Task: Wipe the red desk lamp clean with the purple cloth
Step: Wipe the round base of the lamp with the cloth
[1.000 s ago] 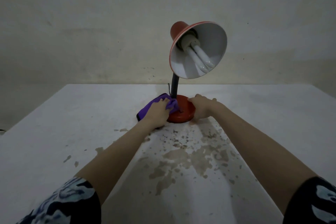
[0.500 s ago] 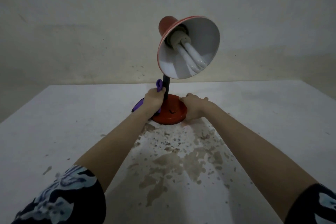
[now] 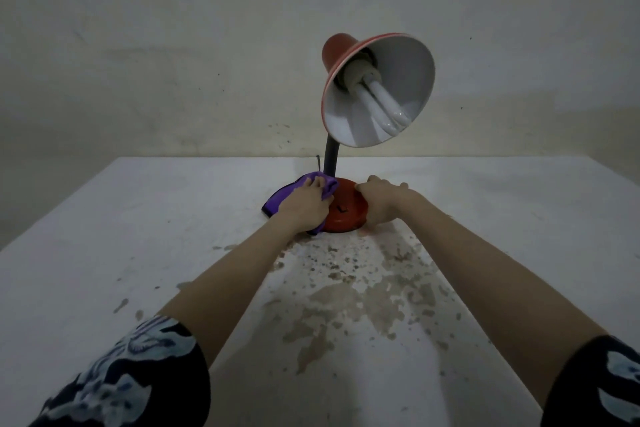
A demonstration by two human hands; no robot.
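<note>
Red desk lamp [image 3: 330, 158] stands on the white table [image 3: 138, 236], back toward the far edge where the top meets the wall [image 3: 173, 45], its round base [image 3: 346, 217] flat on the surface. The left hand [image 3: 304, 206] is down on the purple cloth [image 3: 277, 199], fingers curled over a bunched fold and pressing it against the left side of the base, right at the foot of the black neck. The rest of the cloth trails out to the left on the table. The right hand [image 3: 379, 204] clamps the right rim of the base, thumb on top, fingers round the far side. The shade [image 3: 408, 80] tilts toward the camera, high above that hand, with the bulb [image 3: 384, 104] showing inside. There's open tabletop either side of the lamp, and the left and right edges are well away. Brown stains [image 3: 346, 302] spread over the near surface between the two forearms.
</note>
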